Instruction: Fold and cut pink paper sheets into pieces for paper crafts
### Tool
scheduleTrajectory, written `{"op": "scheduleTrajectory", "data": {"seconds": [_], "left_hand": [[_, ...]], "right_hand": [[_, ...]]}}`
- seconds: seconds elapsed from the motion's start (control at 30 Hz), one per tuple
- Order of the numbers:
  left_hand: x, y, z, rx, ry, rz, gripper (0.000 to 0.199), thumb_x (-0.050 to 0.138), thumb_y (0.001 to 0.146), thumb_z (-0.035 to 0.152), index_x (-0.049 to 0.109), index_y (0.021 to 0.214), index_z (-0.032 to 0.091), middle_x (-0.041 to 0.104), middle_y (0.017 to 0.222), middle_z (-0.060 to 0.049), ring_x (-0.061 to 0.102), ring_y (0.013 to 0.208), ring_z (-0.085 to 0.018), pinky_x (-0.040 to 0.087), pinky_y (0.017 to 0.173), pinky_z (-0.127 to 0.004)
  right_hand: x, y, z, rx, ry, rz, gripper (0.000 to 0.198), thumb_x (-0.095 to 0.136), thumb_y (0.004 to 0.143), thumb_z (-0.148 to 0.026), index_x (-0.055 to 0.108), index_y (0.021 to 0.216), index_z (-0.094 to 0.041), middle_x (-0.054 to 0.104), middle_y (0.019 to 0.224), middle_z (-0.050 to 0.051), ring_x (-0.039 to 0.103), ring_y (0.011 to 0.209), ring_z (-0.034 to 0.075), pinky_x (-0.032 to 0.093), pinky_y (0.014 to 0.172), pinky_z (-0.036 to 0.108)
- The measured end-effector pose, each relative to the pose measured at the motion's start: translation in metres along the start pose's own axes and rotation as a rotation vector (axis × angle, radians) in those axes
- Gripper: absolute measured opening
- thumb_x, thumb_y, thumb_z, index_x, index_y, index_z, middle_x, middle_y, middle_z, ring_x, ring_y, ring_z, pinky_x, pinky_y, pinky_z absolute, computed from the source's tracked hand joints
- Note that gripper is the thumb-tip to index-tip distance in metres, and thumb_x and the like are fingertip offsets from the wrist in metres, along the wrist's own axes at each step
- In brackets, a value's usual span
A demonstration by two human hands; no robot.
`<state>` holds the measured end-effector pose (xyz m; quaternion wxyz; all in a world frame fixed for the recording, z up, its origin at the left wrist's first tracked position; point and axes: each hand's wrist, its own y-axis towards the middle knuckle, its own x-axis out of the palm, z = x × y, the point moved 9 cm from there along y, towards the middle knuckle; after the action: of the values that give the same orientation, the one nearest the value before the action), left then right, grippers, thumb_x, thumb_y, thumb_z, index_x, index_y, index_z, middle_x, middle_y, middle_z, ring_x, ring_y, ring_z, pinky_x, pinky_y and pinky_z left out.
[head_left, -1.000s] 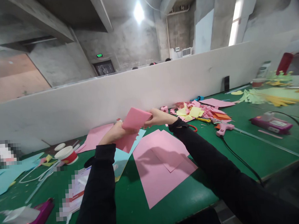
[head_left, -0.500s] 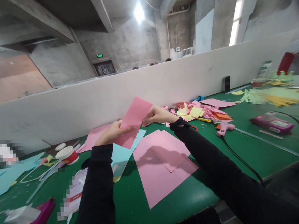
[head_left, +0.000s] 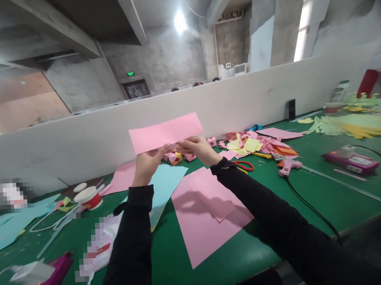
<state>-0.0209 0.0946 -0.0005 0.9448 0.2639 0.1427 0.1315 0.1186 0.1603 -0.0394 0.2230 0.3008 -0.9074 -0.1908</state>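
A pink strip of paper [head_left: 166,133] is held up above the table, its long side running nearly level. My left hand [head_left: 149,164] grips its lower edge near the left end, thumb pointing inward. My right hand [head_left: 201,149] pinches the same edge right of the middle, and the fingertips of both hands almost meet. Below them lie a large pink sheet [head_left: 196,241] and a smaller pink piece [head_left: 215,199] on top of it. A light blue sheet [head_left: 167,184] rests beside these, partly behind my left forearm.
Pink and yellow paper scraps [head_left: 252,145] are heaped by the white partition [head_left: 80,140]. Red-handled scissors [head_left: 245,166] and a pink glue gun [head_left: 289,166] with its cord lie to the right. At left stand a paper cup [head_left: 89,198], a phone [head_left: 102,247] and a purple power strip [head_left: 53,275].
The pink strip has been turned from a steep slant to nearly level and raised. Both hands have moved closer together beneath it.
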Motion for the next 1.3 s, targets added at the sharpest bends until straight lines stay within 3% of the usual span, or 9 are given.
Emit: {"op": "scheduleTrajectory", "data": {"seconds": [0.23, 0.5, 0.67, 0.93, 1.1, 1.3], "left_hand": [[0.002, 0.002, -0.006, -0.011, -0.063, 0.011, 0.041, 0.076, 0.066, 0.048, 0.072, 0.081, 0.010, 0.075, 0.076, -0.012, 0.072, 0.072, -0.026, 0.060, 0.070, -0.036], [-0.001, 0.000, -0.005, -0.063, 0.012, 0.006, 0.040, 0.072, 0.070, 0.048, 0.072, 0.086, 0.011, 0.075, 0.075, -0.011, 0.073, 0.076, -0.027, 0.059, 0.075, -0.037], [-0.007, -0.001, 0.002, -0.056, 0.017, 0.007, 0.040, 0.073, 0.069, 0.048, 0.072, 0.084, 0.011, 0.075, 0.074, -0.011, 0.072, 0.074, -0.026, 0.059, 0.076, -0.038], [-0.012, -0.003, 0.018, 0.028, 0.011, 0.097, 0.045, 0.073, 0.067, 0.052, 0.072, 0.082, 0.009, 0.075, 0.079, -0.012, 0.072, 0.076, -0.026, 0.058, 0.066, -0.034], [0.006, -0.003, 0.007, -0.013, 0.052, 0.015, 0.047, 0.074, 0.065, 0.054, 0.074, 0.089, 0.013, 0.075, 0.093, -0.011, 0.069, 0.092, -0.028, 0.056, 0.078, -0.035], [0.013, -0.009, -0.003, -0.170, 0.238, -0.035, 0.033, 0.063, 0.075, 0.055, 0.076, 0.085, 0.028, 0.076, 0.090, 0.001, 0.070, 0.087, -0.023, 0.053, 0.083, -0.032]], "right_hand": [[0.000, -0.001, 0.004, -0.001, -0.097, 0.013, 0.041, 0.077, 0.066, -0.043, 0.074, 0.093, -0.013, 0.074, 0.093, 0.009, 0.070, 0.090, 0.022, 0.055, 0.088, 0.036], [-0.002, 0.000, -0.009, -0.093, -0.140, -0.008, 0.033, 0.076, 0.067, -0.041, 0.071, 0.085, -0.013, 0.073, 0.084, 0.009, 0.070, 0.081, 0.020, 0.056, 0.079, 0.033], [-0.012, 0.000, -0.011, -0.046, -0.203, 0.025, 0.035, 0.076, 0.067, -0.041, 0.072, 0.084, -0.011, 0.073, 0.080, 0.009, 0.070, 0.077, 0.019, 0.055, 0.077, 0.032], [-0.012, 0.001, -0.006, -0.010, -0.096, 0.004, 0.038, 0.079, 0.063, -0.042, 0.073, 0.085, -0.011, 0.073, 0.075, 0.007, 0.070, 0.076, 0.018, 0.055, 0.079, 0.030], [0.002, -0.002, -0.006, -0.009, -0.157, -0.029, 0.040, 0.076, 0.067, -0.047, 0.073, 0.086, -0.013, 0.074, 0.082, 0.008, 0.070, 0.081, 0.020, 0.055, 0.074, 0.030], [-0.001, -0.001, 0.000, 0.029, -0.291, -0.007, 0.038, 0.074, 0.071, -0.047, 0.074, 0.089, -0.014, 0.074, 0.078, 0.008, 0.069, 0.075, 0.020, 0.053, 0.061, 0.026]]}}
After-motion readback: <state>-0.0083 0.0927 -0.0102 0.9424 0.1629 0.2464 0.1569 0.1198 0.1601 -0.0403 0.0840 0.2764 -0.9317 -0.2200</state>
